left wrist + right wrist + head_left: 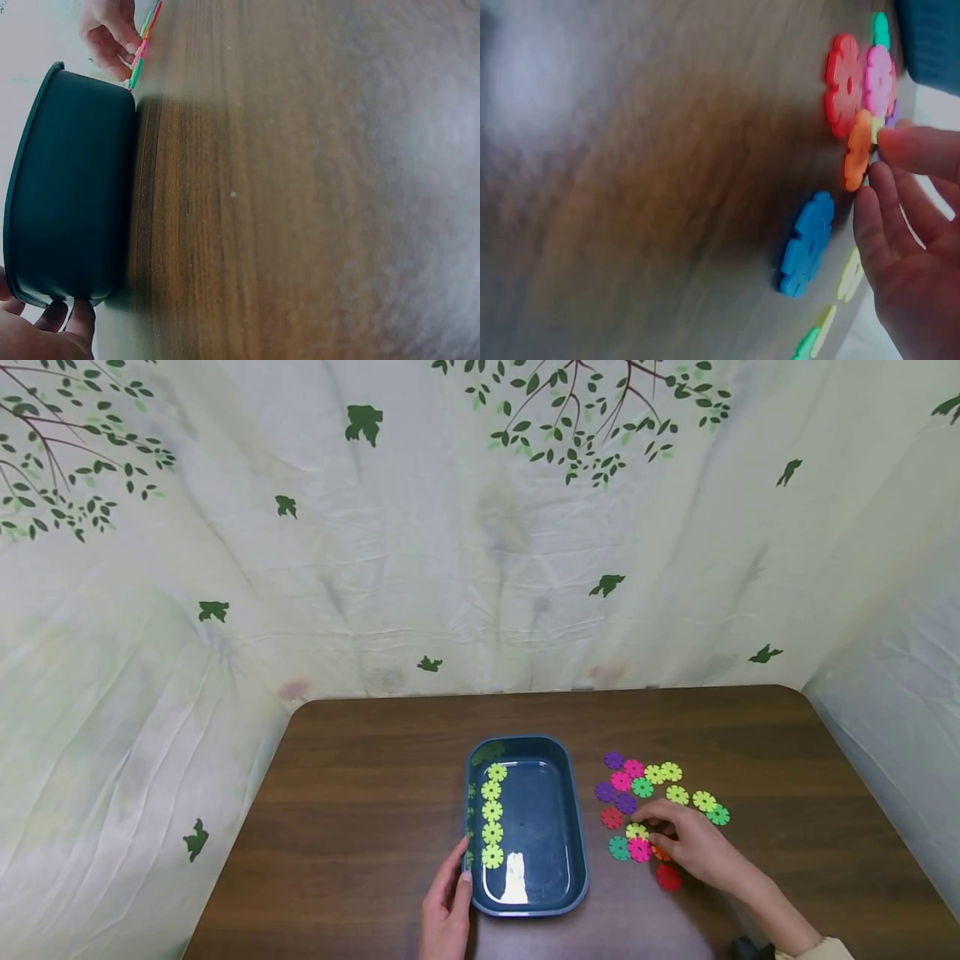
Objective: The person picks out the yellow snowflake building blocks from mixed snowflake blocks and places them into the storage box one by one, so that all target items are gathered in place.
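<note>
A dark blue rectangular tray (543,827) lies on the table, with a column of several yellow-green flower-shaped discs (492,811) along its left side. At the tray's lower left, my left hand (446,914) holds the edge, thumb by the rim and fingertips against the outer wall. My right hand (693,843) is over the loose discs right of the tray. Its thumb and forefinger pinch the edges of a yellow-green flower disc (637,832). Beside it lie a pink disc (639,850) and an orange disc (858,150), partly covered by the hand in the head view.
More flower discs lie around the right hand: purple (604,792), red (668,877), green (717,814) and yellow-green (703,801). A blue disc (808,244) shows under the hand in the right wrist view. A leaf-patterned cloth (450,543) hangs behind the wooden table (360,810).
</note>
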Tool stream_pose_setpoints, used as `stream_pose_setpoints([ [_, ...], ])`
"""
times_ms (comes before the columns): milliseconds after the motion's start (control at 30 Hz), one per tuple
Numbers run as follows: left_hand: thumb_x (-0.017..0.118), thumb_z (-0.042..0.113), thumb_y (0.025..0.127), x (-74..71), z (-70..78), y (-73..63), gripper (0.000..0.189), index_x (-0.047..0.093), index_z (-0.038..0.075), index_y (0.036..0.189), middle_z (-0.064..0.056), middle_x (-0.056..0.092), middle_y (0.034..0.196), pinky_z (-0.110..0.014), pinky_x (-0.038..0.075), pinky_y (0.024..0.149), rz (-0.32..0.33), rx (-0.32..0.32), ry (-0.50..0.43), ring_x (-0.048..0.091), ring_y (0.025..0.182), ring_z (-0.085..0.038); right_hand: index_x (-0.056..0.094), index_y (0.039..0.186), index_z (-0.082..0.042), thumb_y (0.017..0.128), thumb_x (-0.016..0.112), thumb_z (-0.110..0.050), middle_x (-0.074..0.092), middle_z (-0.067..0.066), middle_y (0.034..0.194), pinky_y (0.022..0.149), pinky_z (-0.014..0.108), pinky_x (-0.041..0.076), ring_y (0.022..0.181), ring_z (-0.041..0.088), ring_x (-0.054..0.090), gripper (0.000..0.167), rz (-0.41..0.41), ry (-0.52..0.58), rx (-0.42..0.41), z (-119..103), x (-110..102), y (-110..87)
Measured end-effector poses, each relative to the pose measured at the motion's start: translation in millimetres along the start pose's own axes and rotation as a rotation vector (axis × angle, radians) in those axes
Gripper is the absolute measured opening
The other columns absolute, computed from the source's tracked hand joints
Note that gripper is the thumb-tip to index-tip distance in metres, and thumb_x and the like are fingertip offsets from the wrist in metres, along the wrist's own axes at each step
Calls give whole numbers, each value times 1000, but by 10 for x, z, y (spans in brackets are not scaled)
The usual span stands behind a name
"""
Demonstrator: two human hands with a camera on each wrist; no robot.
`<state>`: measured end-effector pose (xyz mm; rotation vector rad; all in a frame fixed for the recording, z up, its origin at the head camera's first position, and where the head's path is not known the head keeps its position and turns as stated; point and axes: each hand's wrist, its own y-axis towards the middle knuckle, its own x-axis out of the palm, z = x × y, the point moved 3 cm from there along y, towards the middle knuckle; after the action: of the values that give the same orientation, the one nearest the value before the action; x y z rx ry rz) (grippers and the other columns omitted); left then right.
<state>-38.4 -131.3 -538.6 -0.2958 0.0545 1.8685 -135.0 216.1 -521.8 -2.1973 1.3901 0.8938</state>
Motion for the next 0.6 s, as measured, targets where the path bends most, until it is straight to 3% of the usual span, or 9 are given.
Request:
stream_pose_setpoints([
  [200,55,0,97,-7,4,-12,43,59,16,137,-3,56,139,-13,34,101,5,60,-23,46,132,-22,70,113,-13,84,69,6,62,-2,110,70,26,51,89,17,56,35,-54,20,-46,44,6,24],
  [367,55,1,97,-3,2,-10,42,59,14,137,-3,56,139,-13,34,100,4,73,-28,46,132,-23,70,112,-16,84,72,3,58,-2,109,70,26,50,91,17,55,34,-88,7,-26,44,1,40],
  [600,55,0,97,0,7,-4,44,59,17,137,3,56,139,-13,34,101,0,31,-29,45,131,-15,67,108,-13,82,74,4,55,-1,99,71,27,49,89,18,51,32,-60,27,-19,33,-11,52],
])
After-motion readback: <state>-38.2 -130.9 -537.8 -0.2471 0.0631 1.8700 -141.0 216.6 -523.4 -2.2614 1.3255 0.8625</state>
